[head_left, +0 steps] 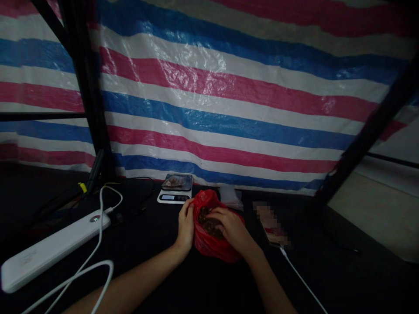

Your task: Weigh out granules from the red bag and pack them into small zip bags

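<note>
A red plastic bag (pixel 214 249) sits open on the dark tabletop, with small brown dried pieces (pixel 212 228) inside. My left hand (pixel 186 226) grips the bag's left rim, fingers closed on the plastic. My right hand (pixel 231 226) reaches in from the right, its fingers bent over the brown pieces; whatever lies between the fingertips is too small to tell. Just behind the bag stands a white digital scale (pixel 173 197) carrying a small clear bag of brown contents (pixel 175 181). Several clear plastic bags (pixel 230 197) lie behind the red one, partly hidden by it.
A phone (pixel 271 224) with a white cable lies to the right. On the left is a long white power bank (pixel 55 250), its looping cable (pixel 101 218) crossing near my left forearm. Dark frame posts (pixel 88 96) and striped plastic sheeting (pixel 222 113) enclose the table.
</note>
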The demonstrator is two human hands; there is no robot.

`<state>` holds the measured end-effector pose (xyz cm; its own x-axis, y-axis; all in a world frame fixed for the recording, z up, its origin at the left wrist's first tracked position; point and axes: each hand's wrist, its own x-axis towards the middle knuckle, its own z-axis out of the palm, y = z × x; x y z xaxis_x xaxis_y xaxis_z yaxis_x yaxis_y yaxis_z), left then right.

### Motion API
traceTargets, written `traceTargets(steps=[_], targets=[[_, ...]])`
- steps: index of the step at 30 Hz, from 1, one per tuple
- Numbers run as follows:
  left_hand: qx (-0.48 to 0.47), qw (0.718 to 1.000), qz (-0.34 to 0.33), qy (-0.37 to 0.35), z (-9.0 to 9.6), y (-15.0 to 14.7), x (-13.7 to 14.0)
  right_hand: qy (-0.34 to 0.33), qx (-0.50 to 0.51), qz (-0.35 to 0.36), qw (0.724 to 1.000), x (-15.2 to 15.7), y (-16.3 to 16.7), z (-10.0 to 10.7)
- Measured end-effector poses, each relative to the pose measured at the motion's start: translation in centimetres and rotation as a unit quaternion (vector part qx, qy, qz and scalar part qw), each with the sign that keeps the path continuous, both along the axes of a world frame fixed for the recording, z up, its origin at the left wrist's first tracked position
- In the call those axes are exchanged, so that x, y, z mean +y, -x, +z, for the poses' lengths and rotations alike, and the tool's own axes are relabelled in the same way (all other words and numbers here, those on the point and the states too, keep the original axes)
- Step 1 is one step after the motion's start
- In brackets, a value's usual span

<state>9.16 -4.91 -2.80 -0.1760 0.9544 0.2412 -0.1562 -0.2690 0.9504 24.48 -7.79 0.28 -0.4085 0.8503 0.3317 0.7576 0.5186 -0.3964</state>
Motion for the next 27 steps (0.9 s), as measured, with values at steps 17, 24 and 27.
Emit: traceTargets(steps=[17,24,27], targets=[[-0.042,0.998,0.054,-0.009,-0.6,0.5,0.6,0.244,0.385,0.073,0.887,2.3,1.0,-2.0],[-0.066,0.992,-0.092,0.049,-2.6,-0.6,0.8,0.204,0.500,0.078,0.838,2.3,0.3,-0.9],[-0.025,0.988,-0.147,0.034,-2.6,-1.5,0.3,0.165,0.560,0.068,0.809,2.6,0.0,-0.9]])
